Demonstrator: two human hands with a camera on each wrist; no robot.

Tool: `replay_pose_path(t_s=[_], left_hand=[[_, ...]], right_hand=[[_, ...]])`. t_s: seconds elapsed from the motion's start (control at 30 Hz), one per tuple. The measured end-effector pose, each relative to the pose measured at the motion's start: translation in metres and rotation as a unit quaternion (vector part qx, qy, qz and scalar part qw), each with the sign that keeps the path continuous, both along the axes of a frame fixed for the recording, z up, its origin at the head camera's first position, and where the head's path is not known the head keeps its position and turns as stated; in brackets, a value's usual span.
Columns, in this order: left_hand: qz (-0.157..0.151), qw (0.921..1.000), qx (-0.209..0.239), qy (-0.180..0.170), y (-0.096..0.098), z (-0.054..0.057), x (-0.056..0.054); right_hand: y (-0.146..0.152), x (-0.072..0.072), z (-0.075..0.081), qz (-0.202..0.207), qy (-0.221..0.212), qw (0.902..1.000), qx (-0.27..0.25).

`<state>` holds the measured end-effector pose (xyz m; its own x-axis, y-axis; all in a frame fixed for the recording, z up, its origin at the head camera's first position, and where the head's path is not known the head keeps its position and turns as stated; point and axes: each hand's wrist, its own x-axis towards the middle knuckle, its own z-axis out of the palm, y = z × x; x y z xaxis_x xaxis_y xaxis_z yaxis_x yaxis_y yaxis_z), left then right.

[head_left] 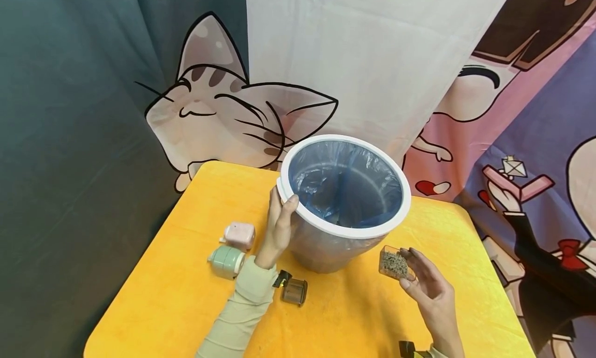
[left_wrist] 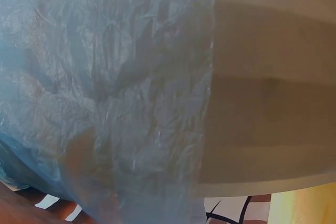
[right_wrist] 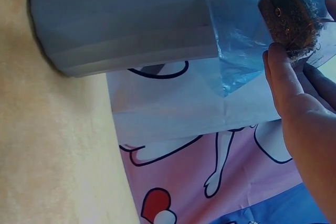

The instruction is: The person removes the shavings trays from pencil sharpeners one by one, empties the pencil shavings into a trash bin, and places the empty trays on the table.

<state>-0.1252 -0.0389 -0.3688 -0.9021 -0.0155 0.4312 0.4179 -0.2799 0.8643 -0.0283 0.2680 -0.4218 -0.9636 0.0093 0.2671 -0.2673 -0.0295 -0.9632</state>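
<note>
A white-rimmed trash bin (head_left: 321, 249) lined with a thin blue bag (head_left: 346, 184) stands tilted towards me on the yellow table. My left hand (head_left: 278, 226) grips its rim on the left side, thumb over the edge and fingers outside. To the right of the bin, my right hand (head_left: 430, 280) pinches a small clear box (head_left: 393, 262) packed with grey-brown loose bits. In the right wrist view the box (right_wrist: 287, 17) overlaps the bag's outer fold, its fuzzy contents showing along one side. The left wrist view is filled by the bag (left_wrist: 105, 77) and the bin's wall (left_wrist: 268, 98).
Left of my left forearm lie a pink container (head_left: 239, 235) and a green one (head_left: 226, 262). A brown translucent cup (head_left: 294, 292) lies just right of that wrist. Printed cloth (head_left: 372, 53) hangs behind the yellow table (head_left: 153, 296).
</note>
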Motion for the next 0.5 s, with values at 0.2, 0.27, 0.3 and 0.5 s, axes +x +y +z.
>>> replay_pose_path(t_s=[0.2,0.27,0.3,0.5], left_hand=[[-0.001,1.0000,-0.002,0.001,-0.001,0.001,0.000],[-0.001,1.0000,-0.001,0.002,-0.001,0.001,0.000],[-0.002,1.0000,0.000,0.002,-0.001,0.001,0.000],[0.000,1.0000,-0.001,0.006,-0.001,-0.013,-0.009]], right_hand=[[-0.001,-0.002,0.009,-0.009,0.011,0.9999,-0.004],[-0.001,-0.003,0.011,-0.004,0.031,0.9995,-0.011],[-0.001,-0.004,0.011,0.001,0.042,0.9990,-0.016],[0.002,-0.008,0.014,0.019,0.093,0.9943,-0.049]])
